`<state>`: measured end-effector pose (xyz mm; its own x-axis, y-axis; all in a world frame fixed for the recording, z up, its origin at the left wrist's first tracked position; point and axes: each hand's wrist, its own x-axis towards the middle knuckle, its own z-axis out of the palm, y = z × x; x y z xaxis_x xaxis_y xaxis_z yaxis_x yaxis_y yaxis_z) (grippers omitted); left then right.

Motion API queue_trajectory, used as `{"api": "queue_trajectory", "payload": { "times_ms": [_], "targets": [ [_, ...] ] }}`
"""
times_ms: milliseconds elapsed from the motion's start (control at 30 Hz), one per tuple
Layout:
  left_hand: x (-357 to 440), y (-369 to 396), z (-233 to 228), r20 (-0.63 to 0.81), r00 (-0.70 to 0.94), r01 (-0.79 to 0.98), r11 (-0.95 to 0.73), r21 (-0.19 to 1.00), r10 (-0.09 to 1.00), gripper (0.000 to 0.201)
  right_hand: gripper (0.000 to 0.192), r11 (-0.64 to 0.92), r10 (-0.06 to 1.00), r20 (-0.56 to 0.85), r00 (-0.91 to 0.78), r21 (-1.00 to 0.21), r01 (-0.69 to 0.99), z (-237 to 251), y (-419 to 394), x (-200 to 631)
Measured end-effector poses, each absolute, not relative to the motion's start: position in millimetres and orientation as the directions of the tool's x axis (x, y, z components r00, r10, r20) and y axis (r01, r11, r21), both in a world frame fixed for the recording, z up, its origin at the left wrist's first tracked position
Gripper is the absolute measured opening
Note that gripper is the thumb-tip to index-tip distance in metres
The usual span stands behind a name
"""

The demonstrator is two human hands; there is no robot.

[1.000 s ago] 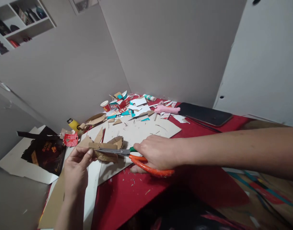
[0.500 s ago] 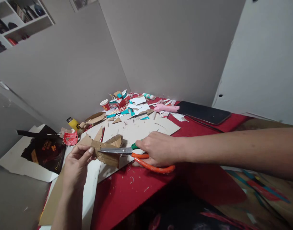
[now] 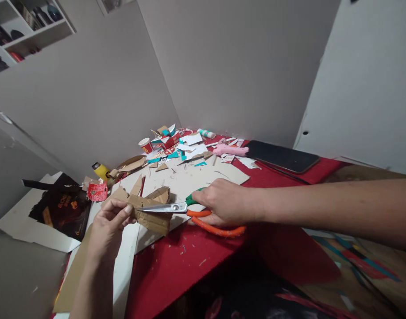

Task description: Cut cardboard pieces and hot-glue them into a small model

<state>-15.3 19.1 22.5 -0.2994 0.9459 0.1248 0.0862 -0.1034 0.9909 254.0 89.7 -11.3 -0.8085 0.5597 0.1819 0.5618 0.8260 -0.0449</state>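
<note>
Brown cardboard (image 3: 156,221) | left hand (image 3: 110,223): pinching it | right hand (image 3: 227,201): curled round scissors (image 3: 175,207)

Red cup (image 3: 145,145) nr desk's (image 3: 156,274) far corner, w/ wht paper scraps (image 3: 193,139) beside. Wht/teal tube (image 3: 206,133) by far edge; pink obj (image 3: 231,149) nearer, touching or just beside dk flat slab (image 3: 285,157) along same edge. L edge: yel btl (image 3: 103,172) w/ blk cap, red scrap (image 3: 97,192), dk printed pkg (image 3: 61,206).

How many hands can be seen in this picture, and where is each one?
2. The bare left hand pinches creased brown cardboard, left of centre; the bare right hand, right of centre, holds metal scissors with green and orange handles. No other hand shows.
</note>
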Motion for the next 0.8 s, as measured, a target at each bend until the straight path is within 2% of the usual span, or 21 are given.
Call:
{"api": "queue_trajectory", "payload": {
  "times_ms": [200, 400, 467, 567, 667, 800],
  "targets": [
    [-16.9, 19.3, 21.6, 0.049, -0.205, 0.126, -0.024, 0.992, 0.977, 0.022, 0.058, 0.825, 0.565, 0.181, -0.805, -0.119, 0.552, -4.9, 90.9, 259.7],
    [-8.0, 12.7, 16.6, 0.226, -0.257, 0.138, -0.196, 0.971, 0.94, 0.019, 0.057, 0.804, 0.577, 0.134, -0.806, -0.269, 0.531, 6.5, 86.9, 259.4],
    [-6.2, 9.6, 16.7, 0.266, -0.276, 0.136, -0.236, 0.962, 0.923, 0.018, 0.055, 0.806, 0.573, 0.144, -0.807, -0.275, 0.524, 9.7, 86.9, 259.6],
    [-6.2, 6.7, 19.6, 0.257, -0.273, 0.12, -0.232, 0.965, 0.927, 0.019, 0.052, 0.827, 0.561, 0.198, -0.804, -0.162, 0.538, 13.8, 90.4, 261.2],
    [-8.3, 6.0, 23.7, 0.189, -0.242, 0.082, -0.174, 0.981, 0.952, 0.019, 0.046, 0.846, 0.515, 0.254, -0.819, 0.0, 0.532, 18.7, 95.4, 263.0],
    [-10.7, 7.9, 26.1, 0.082, -0.197, 0.028, -0.078, 0.997, 0.977, 0.023, 0.039, 0.872, 0.43, 0.267, -0.862, 0.123, 0.473, 24.9, 99.1, 263.4]
  ]
}}
